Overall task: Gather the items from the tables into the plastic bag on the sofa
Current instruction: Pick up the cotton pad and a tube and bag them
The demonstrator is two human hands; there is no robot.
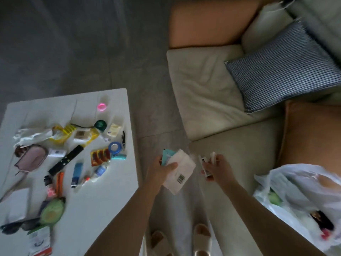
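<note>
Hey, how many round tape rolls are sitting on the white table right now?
3: a pink tape roll near the white table's far edge, a dark green roll below it, and a blue roll nearer the right edge. Clutter may hide others.

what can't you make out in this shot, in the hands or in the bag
Head view only:
- Small items in right hand: blurred, wrapped by fingers.
- Teal packet in left hand: mostly behind white packet.
- Plastic bag contents: veiled by film, cut by right edge.
</note>
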